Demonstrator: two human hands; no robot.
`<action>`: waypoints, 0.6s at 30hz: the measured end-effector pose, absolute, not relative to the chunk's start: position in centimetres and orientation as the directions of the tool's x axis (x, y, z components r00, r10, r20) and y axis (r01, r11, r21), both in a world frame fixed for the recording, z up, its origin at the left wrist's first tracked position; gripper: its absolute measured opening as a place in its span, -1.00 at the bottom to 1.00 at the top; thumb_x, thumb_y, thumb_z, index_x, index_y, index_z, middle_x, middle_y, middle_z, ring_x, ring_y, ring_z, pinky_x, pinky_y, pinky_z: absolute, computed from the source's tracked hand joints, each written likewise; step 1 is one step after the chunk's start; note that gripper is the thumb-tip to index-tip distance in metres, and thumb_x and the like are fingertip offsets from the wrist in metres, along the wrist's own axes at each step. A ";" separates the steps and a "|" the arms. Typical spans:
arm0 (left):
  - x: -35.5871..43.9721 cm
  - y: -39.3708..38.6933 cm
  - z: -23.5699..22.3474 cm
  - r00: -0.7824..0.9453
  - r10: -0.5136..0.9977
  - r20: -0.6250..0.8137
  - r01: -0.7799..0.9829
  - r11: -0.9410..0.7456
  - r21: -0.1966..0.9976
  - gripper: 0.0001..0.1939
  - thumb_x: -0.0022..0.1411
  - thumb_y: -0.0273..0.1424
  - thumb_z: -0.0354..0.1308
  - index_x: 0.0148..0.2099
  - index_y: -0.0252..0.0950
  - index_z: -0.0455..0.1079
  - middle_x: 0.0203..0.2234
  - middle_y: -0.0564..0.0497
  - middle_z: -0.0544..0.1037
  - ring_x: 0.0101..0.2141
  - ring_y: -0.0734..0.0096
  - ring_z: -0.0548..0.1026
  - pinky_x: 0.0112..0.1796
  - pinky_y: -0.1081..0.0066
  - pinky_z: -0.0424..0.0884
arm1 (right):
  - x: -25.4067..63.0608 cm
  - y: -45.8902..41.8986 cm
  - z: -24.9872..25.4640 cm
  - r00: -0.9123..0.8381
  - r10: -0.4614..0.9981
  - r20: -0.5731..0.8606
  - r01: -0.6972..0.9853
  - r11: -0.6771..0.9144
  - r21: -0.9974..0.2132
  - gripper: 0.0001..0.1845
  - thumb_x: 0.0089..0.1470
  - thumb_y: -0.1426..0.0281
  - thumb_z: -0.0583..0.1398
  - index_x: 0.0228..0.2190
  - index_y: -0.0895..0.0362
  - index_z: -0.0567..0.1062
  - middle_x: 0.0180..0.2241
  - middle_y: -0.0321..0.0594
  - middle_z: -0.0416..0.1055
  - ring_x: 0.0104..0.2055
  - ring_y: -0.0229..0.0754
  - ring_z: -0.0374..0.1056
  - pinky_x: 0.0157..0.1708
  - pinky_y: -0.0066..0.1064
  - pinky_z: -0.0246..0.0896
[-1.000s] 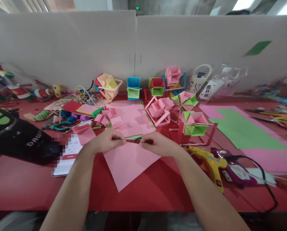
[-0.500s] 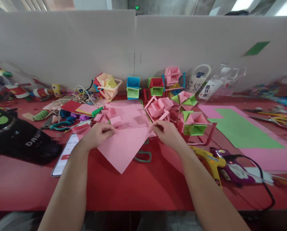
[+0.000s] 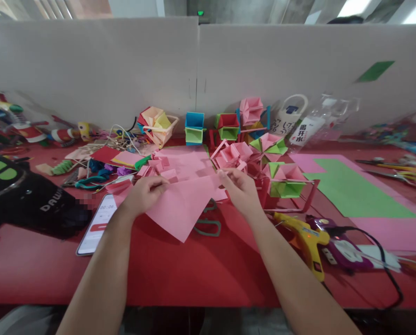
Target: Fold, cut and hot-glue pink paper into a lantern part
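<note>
A sheet of pink paper is held up above the red table, one corner hanging down toward me. My left hand pinches its left side between thumb and fingers. At the sheet's upper right corner, my right hand grips the paper with thumb and fingertips. Behind the sheet lie more pink paper and small folded pink pieces. Green scissors handles show partly from under the sheet's right edge.
A yellow glue gun and purple power strip lie to the right, near green paper. On the left are a phone and a black vacuum. Folded paper boxes stand before the white partition.
The pink sheet's hanging corner has lifted and shifted slightly right, and its surface bends more. My right hand has moved a little up and its fingers have turned on the paper.
</note>
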State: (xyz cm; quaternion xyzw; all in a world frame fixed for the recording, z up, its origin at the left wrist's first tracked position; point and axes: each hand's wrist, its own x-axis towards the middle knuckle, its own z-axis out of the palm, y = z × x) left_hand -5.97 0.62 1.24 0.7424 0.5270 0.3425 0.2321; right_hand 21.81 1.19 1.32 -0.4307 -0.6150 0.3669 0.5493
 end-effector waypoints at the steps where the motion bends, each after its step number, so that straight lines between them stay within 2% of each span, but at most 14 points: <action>1: -5.9 0.5 1.3 0.221 0.943 0.249 0.627 -0.333 0.705 -0.76 0.21 -0.26 0.09 -0.35 -0.28 0.48 -0.43 -0.03 0.59 -0.35 0.27 0.50 -0.30 0.37 0.38 | 21.4 1.1 1.1 -0.049 0.939 0.341 0.125 0.345 -0.930 -0.68 0.12 0.11 0.23 -0.40 0.12 0.55 -0.47 -0.24 0.47 -0.41 -0.18 0.37 -0.38 -0.36 0.26; 5: -4.9 -0.4 1.8 0.316 0.940 0.126 0.635 -0.309 0.708 -0.78 0.23 -0.26 0.10 -0.30 -0.27 0.49 -0.37 -0.01 0.60 -0.31 0.27 0.52 -0.26 0.38 0.39 | 20.5 0.5 0.7 -0.114 0.951 0.289 0.146 0.304 -0.942 -0.63 0.11 0.12 0.23 -0.53 0.15 0.50 -0.55 -0.25 0.41 -0.47 -0.21 0.30 -0.43 -0.38 0.20; 7: -3.8 -0.9 2.2 0.346 0.931 0.114 0.622 -0.319 0.715 -0.77 0.27 -0.24 0.10 -0.27 -0.26 0.50 -0.32 0.00 0.61 -0.27 0.29 0.52 -0.24 0.40 0.39 | 20.0 0.2 0.8 -0.148 0.952 0.269 0.152 0.291 -0.945 -0.59 0.10 0.10 0.23 -0.58 0.16 0.46 -0.58 -0.28 0.36 -0.50 -0.24 0.25 -0.48 -0.40 0.14; 12: -1.3 -1.5 2.6 0.314 0.924 0.219 0.590 -0.371 0.717 -0.71 0.31 -0.22 0.07 -0.30 -0.27 0.53 -0.38 0.03 0.62 -0.34 0.35 0.51 -0.30 0.44 0.37 | 19.1 -0.2 0.9 -0.185 0.928 0.324 0.216 0.360 -0.908 -0.57 0.13 0.16 0.21 -0.65 0.15 0.38 -0.63 -0.31 0.28 -0.53 -0.28 0.18 -0.50 -0.42 0.09; 18: -2.2 -0.9 1.9 0.221 0.929 0.296 0.630 -0.367 0.685 -0.73 0.26 -0.20 0.15 -0.31 -0.24 0.57 -0.40 0.03 0.65 -0.35 0.31 0.54 -0.32 0.41 0.37 | 20.0 0.1 1.0 0.004 0.896 0.443 0.249 0.428 -0.869 -0.67 0.16 0.19 0.20 -0.48 0.16 0.55 -0.55 -0.26 0.39 -0.46 -0.23 0.29 -0.45 -0.42 0.17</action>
